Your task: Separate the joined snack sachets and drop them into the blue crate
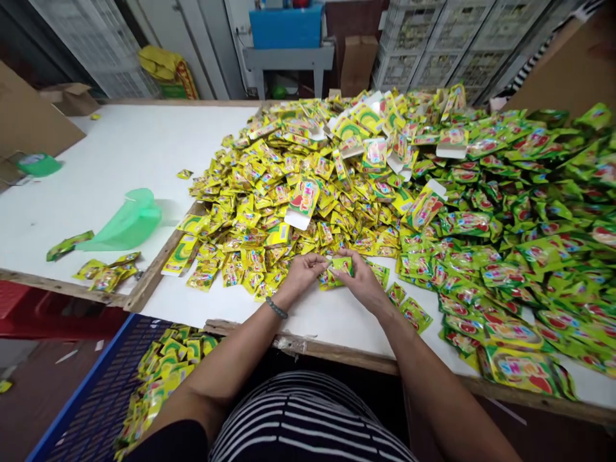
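While pinched between both hands near the bench's front edge: green sachet, left hand and right hand fingertips closed on its ends. Step judged: gathering sachets from heaped pile. Next likely calls for keeping the grip even.

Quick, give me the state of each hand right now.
Left hand: closed, pinching the left end of a small green sachet.
Right hand: closed, holding the same sachet's right end.
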Demonstrator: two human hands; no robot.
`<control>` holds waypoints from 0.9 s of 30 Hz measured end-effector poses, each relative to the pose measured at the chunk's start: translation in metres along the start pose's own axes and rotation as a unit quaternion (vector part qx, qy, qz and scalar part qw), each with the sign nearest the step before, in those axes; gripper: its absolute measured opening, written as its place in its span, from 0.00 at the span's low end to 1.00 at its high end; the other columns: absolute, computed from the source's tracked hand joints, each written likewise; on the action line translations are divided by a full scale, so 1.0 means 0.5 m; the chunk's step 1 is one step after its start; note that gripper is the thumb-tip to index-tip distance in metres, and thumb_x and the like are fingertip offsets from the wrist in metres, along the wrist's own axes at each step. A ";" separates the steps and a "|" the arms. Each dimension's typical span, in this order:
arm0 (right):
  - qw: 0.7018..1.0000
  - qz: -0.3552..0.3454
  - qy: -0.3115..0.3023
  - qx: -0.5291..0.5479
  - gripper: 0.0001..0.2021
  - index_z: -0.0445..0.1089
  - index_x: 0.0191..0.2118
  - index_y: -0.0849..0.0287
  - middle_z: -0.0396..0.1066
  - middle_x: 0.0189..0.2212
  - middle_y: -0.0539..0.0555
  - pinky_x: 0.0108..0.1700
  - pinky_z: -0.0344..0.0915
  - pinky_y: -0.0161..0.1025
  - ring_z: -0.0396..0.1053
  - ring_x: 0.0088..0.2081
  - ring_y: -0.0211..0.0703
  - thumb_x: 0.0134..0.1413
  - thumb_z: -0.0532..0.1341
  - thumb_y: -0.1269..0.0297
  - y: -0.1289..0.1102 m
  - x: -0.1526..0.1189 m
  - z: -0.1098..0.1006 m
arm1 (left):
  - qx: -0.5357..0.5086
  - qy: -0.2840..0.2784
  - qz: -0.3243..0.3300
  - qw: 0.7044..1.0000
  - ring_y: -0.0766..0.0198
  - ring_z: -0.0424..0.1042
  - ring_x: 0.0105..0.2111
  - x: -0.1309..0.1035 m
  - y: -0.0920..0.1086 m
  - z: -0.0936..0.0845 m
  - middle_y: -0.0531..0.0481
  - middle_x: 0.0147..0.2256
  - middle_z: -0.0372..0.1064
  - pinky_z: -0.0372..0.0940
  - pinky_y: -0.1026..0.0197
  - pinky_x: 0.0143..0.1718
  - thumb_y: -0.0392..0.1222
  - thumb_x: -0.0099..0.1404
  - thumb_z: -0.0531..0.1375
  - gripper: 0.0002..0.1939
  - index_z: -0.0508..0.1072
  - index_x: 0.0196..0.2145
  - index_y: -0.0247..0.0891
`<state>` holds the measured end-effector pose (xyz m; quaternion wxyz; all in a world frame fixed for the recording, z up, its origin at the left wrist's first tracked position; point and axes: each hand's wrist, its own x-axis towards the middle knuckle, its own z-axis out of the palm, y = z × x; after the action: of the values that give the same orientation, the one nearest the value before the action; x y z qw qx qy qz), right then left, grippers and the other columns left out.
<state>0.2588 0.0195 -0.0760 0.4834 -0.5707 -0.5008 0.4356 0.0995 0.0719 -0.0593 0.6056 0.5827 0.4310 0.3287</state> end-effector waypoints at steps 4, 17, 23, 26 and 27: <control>0.993 0.037 -0.049 0.099 0.23 0.66 0.47 0.56 0.74 0.40 0.53 0.45 0.69 0.45 0.71 0.40 0.46 0.45 0.68 0.55 0.001 -0.004 -0.006 | 0.231 0.016 0.071 0.970 0.61 0.71 0.30 -0.023 0.050 0.004 0.49 0.29 0.76 0.64 0.61 0.34 0.45 0.62 0.58 0.11 0.77 0.36 0.36; 0.986 0.014 0.030 0.164 0.26 0.72 0.45 0.56 0.75 0.37 0.54 0.48 0.69 0.52 0.73 0.39 0.48 0.38 0.72 0.53 -0.020 0.003 -0.024 | 0.581 0.184 0.173 0.773 0.50 0.67 0.49 0.040 0.211 -0.064 0.37 0.47 0.68 0.62 0.53 0.47 0.35 0.61 0.57 0.24 0.62 0.55 0.33; 0.989 -0.063 -0.005 0.133 0.16 0.72 0.36 0.52 0.76 0.36 0.51 0.56 0.63 0.50 0.71 0.47 0.47 0.39 0.73 0.58 -0.036 0.001 -0.052 | 0.639 -0.077 0.197 0.740 0.57 0.70 0.38 -0.025 0.191 -0.056 0.44 0.38 0.67 0.65 0.58 0.37 0.23 0.57 0.50 0.22 0.70 0.45 0.39; 0.985 0.021 -0.063 0.158 0.18 0.71 0.36 0.55 0.76 0.31 0.50 0.46 0.69 0.48 0.73 0.36 0.46 0.36 0.74 0.58 -0.030 0.002 -0.051 | 0.565 -0.096 0.229 0.787 0.56 0.69 0.44 -0.023 0.178 -0.056 0.43 0.44 0.67 0.67 0.55 0.44 0.22 0.54 0.52 0.26 0.70 0.48 0.40; 0.980 0.032 -0.055 0.191 0.19 0.71 0.36 0.55 0.76 0.31 0.50 0.44 0.70 0.47 0.73 0.34 0.45 0.36 0.74 0.58 -0.029 0.004 -0.049 | 0.512 -0.061 0.241 0.822 0.55 0.68 0.47 -0.018 0.173 -0.055 0.42 0.48 0.66 0.66 0.53 0.48 0.24 0.55 0.54 0.27 0.68 0.52 0.41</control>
<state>0.2809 0.0189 -0.0578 0.5409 -0.4588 -0.4158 0.5693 0.0801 0.0844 0.0287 0.1469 0.9131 0.3451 0.1598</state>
